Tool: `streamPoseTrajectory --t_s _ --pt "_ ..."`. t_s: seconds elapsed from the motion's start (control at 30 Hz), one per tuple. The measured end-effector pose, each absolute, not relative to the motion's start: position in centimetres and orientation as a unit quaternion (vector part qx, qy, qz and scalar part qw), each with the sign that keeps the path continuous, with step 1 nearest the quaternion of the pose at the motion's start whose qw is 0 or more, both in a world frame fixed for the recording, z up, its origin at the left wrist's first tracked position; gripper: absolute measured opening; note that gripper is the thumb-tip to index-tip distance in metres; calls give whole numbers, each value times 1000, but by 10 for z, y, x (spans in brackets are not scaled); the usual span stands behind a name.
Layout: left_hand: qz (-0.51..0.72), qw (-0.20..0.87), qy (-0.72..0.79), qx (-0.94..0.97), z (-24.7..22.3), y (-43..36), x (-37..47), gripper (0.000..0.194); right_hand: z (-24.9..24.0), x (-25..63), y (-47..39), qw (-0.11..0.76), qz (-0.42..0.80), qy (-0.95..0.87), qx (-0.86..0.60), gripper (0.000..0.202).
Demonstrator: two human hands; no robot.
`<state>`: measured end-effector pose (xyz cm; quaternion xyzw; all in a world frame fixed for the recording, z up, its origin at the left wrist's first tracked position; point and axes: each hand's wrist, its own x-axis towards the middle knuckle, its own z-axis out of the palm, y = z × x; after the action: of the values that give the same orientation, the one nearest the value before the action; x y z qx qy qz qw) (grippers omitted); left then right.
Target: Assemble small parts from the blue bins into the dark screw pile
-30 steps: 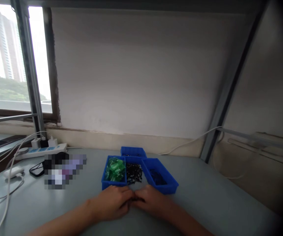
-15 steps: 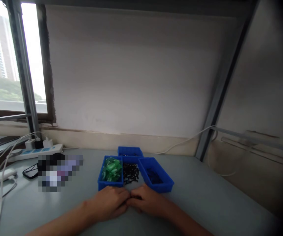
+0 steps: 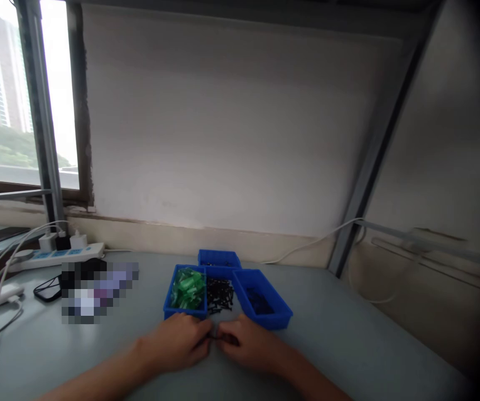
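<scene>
My left hand [image 3: 184,342] is closed in a pinch at the front of the left blue bin. Opposite it, my right hand [image 3: 250,344] pinches too, its fingertips a short gap away. A thin dark screw-like piece [image 3: 214,336] bridges that gap, its ends hidden in the fingers of both hands. Just beyond lies a loose pile of black screws [image 3: 220,295] on the table. To the left, a blue bin [image 3: 165,307] holds green translucent plastic pieces [image 3: 189,288]. Standing at an angle on the right, another blue bin [image 3: 279,318] contains small dark pieces [image 3: 260,301].
A third blue bin [image 3: 219,255] with small parts stands behind the pile. On the left of the grey table [image 3: 118,348] are a white power strip [image 3: 58,255], cables, a white adapter [image 3: 4,294] and a blurred-out item. The wall and metal posts bound the back.
My hands have drawn slightly apart, from touching fingertips to a small gap, exposing the thin dark piece between them. The view has shifted slightly.
</scene>
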<state>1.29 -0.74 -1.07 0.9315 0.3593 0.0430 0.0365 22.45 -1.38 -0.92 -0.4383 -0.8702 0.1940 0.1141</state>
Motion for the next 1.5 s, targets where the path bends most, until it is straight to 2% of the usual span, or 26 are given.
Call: streamPoseTrajectory --t_s 0.47,0.67,1.07,1.5 --pt "21 30 317 948 0 -11 10 15 -12 225 -12 97 189 -879 -426 12" --pt "-6 5 343 939 -4 -11 10 18 -6 224 -16 92 179 -876 -438 18" --pt "21 8 326 945 -11 -9 12 16 -6 224 -18 82 152 -886 -430 25" --pt "29 47 335 941 -11 -9 11 14 -4 225 -16 88 181 -883 -424 15"
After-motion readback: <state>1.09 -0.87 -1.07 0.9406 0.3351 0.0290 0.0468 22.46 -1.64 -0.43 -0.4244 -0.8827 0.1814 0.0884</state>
